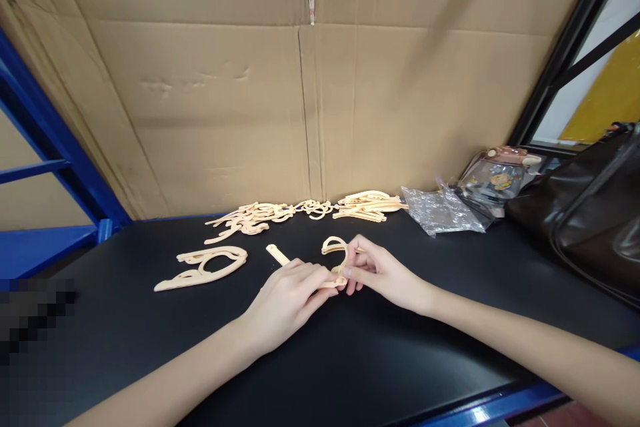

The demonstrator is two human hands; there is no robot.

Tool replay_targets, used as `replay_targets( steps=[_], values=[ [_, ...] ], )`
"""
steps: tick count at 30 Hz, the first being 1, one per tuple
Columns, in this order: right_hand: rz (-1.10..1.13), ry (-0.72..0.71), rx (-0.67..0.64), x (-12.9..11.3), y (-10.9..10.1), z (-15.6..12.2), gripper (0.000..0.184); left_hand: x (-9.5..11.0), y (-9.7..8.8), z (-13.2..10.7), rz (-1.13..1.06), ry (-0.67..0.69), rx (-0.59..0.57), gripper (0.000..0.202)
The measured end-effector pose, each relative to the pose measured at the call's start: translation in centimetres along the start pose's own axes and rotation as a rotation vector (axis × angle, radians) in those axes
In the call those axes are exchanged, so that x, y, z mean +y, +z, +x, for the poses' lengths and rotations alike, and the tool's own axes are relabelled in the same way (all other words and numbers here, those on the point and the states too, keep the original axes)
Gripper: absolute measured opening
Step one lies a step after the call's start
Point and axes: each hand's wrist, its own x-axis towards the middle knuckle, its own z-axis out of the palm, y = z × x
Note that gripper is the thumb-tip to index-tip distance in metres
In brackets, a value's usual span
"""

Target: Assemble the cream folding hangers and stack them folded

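My left hand (295,293) is closed around a long beige plastic hanger arm (277,254), whose flat end with a hole sticks out past the knuckles. My right hand (377,270) pinches a curved beige hanger hook (334,241). Both sets of fingertips meet where the hook's base and the arm come together; whether the two are joined is hidden by the fingers. To the left lies a folded hanger (225,265) of the same beige plastic, flat on the black table (320,360).
Along the back lie a heap of hanger arms (250,219), a small pile of hooks (315,207) and a stack of slimmer arms (367,205). Farther right are a clear plastic bag (443,209), a clear bottle (495,177) and a dark bag (585,213). Cardboard (215,107) walls the back.
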Motion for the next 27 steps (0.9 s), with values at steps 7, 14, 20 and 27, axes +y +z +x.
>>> replay_targets(
  steps=[7, 14, 20, 27],
  values=[
    [0.113, 0.121, 0.212, 0.1, -1.0, 0.6, 0.047, 0.4, -0.1, -0.2, 0.022, 0.111, 0.138, 0.013],
    [0.097, 0.204, 0.042, -0.5, -0.8, 0.5, 0.04, 0.7, -0.5, 0.1, 0.082, 0.229, 0.142, 0.017],
    [0.113, 0.201, 0.066, 0.1, -0.8, 0.7, 0.036, 0.8, -0.3, 0.0, 0.266, 0.305, 0.101, 0.019],
    [0.12, 0.204, 0.1, 0.1, -0.9, 0.8, 0.034, 1.1, -0.3, 0.1, 0.452, 0.317, 0.035, 0.02]
  ],
)
